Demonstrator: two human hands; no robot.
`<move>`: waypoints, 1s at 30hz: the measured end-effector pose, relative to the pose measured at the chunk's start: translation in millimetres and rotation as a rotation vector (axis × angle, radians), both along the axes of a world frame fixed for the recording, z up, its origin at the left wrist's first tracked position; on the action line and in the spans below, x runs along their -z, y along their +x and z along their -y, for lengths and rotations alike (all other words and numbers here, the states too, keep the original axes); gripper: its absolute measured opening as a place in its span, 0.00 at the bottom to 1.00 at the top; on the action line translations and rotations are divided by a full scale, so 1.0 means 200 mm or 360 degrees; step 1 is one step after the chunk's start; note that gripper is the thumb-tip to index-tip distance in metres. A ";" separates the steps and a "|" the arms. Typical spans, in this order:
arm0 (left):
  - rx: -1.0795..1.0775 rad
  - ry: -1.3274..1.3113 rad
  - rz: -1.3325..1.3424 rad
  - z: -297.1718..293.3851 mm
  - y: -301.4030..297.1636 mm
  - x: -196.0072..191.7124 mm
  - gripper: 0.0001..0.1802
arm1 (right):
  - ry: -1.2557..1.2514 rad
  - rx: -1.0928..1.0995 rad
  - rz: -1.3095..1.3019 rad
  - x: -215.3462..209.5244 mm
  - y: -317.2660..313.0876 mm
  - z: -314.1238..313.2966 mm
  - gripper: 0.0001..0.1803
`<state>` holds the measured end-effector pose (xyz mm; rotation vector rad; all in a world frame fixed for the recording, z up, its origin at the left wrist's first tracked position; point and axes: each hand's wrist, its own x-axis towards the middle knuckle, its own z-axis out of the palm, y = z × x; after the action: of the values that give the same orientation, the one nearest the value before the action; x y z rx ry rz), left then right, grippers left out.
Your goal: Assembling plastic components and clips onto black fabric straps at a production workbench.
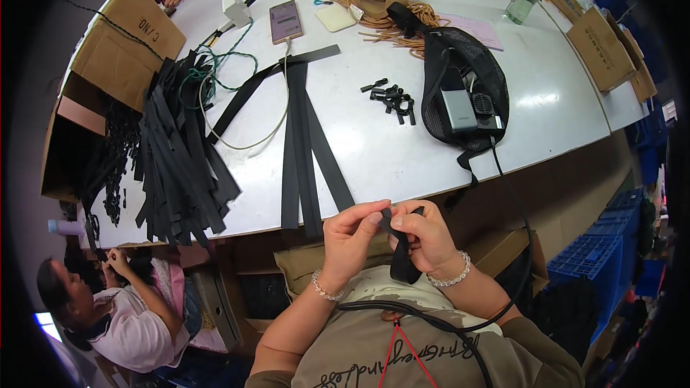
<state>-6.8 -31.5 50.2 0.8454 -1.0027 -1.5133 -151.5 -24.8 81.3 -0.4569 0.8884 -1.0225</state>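
Both hands pinch one black strap (401,255) just below the table (402,151) edge: left hand (350,236) on its top end, right hand (425,238) beside it, strap dangling.

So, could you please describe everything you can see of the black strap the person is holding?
The black strap looks like flat woven webbing, matte and narrow. It is folded into a loop that hangs below the hands, in front of the person's chest, just off the table edge. The left hand and right hand both pinch its upper part between thumb and fingers; whether a small fitting sits there is hidden.
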 end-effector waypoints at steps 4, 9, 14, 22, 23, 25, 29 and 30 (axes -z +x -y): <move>-0.0016 -0.0009 0.0003 0.00 -0.01 0.00 0.10 | 0.0012 -0.0029 0.0094 0.00 -0.01 0.01 0.07; -0.0023 0.0026 -0.0065 -0.01 -0.02 0.01 0.10 | 0.0057 -0.0025 0.0145 -0.01 0.00 0.01 0.10; -0.0057 0.0019 -0.0024 -0.01 -0.02 0.02 0.10 | 0.0070 0.0019 0.0155 0.00 0.01 0.01 0.10; -0.0065 -0.0072 0.0047 -0.01 -0.02 0.02 0.10 | 0.0030 0.0069 0.0104 0.02 0.02 0.01 0.10; -0.0055 -0.0066 0.0044 -0.01 -0.02 0.03 0.10 | 0.0020 0.0074 0.0094 0.02 0.02 0.01 0.10; -0.0066 -0.0034 0.0039 -0.01 -0.03 0.02 0.10 | 0.0011 0.0076 0.0083 0.02 0.02 0.01 0.10; -0.0009 0.0180 -0.0065 -0.01 -0.02 0.03 0.12 | -0.0062 0.0102 -0.0086 0.01 0.03 0.01 0.10; -0.0008 0.0179 -0.0066 0.00 -0.02 0.02 0.12 | -0.0119 0.0125 -0.0194 0.00 0.03 0.01 0.10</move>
<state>-10.0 -31.0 46.8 0.8913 -0.8909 -1.5885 -144.8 -27.7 81.2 -0.5556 0.9855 -1.1112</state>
